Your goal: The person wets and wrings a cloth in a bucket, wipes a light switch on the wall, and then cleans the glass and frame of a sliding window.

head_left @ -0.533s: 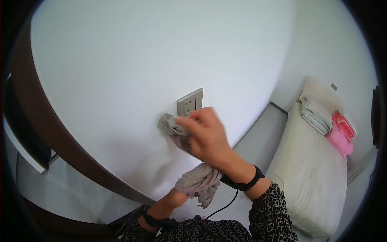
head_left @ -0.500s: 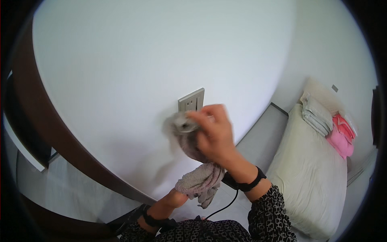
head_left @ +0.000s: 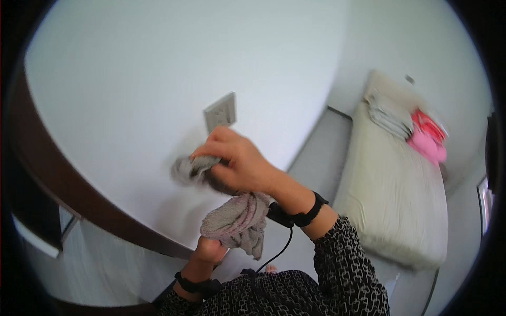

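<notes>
A greyish-pink cloth (head_left: pixel 235 218) hangs in folds in front of the wall. Bunched in the fingers of my right hand (head_left: pixel 237 160) is its upper part, slightly blurred, at the wall just below a wall socket plate (head_left: pixel 220 112). Lower down, my left hand (head_left: pixel 210 249) grips the cloth's lower folds, which cover most of its fingers. Both wrists wear black bands, and a dark cable (head_left: pixel 284 247) runs down from a black box beside the right one.
A white wall (head_left: pixel 158 68) fills the middle, edged at the left by a dark brown curved trim (head_left: pixel 100 195). To the right stands a bed (head_left: pixel 392 195) with a pale sheet, a folded grey bundle (head_left: pixel 389 117) and pink items (head_left: pixel 427 145). Grey floor (head_left: pixel 316 163) lies between wall and bed.
The view has shifted, so socket and bed sit farther left and higher. My right hand and the bunched cloth are now lower beneath the socket plate, leaving more of the plate uncovered.
</notes>
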{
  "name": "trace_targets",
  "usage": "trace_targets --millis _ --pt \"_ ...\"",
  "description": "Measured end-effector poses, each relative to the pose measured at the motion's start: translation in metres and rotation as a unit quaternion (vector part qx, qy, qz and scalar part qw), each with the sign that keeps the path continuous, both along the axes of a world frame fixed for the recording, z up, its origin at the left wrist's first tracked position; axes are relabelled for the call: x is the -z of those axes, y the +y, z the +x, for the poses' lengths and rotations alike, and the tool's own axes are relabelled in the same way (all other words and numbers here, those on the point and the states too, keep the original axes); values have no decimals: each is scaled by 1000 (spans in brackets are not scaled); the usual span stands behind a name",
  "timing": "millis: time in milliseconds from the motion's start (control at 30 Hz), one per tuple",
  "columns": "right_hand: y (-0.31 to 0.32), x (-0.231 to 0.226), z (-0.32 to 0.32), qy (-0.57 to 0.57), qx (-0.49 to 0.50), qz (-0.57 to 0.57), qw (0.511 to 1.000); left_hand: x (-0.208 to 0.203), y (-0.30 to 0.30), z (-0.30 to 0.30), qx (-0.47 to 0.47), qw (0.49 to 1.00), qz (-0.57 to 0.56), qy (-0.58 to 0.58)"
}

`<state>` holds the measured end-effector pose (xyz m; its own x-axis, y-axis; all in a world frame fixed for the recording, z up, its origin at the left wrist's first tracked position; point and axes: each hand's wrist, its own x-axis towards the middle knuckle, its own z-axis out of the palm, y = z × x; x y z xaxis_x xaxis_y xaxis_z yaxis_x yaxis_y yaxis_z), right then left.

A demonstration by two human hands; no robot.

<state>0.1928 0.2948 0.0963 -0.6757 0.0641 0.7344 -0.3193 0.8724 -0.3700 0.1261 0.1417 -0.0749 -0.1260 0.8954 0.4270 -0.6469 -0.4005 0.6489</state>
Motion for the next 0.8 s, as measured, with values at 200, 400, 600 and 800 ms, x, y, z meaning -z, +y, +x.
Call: trace_targets --millis 200,400,600,800 --pt "-19 -5 110 -70 -46 -412 907 -35 -34 44 12 999 -28 -20" --pt "-30 -28 307 92 -118 -684 714 -129 -43 141 41 989 -136 37" --pt "-19 58 384 -129 218 -549 797 -149 -23 153 -32 988 -148 40" --pt "-22 95 364 -222 253 -431 837 -160 -39 144 -44 987 -157 -3"
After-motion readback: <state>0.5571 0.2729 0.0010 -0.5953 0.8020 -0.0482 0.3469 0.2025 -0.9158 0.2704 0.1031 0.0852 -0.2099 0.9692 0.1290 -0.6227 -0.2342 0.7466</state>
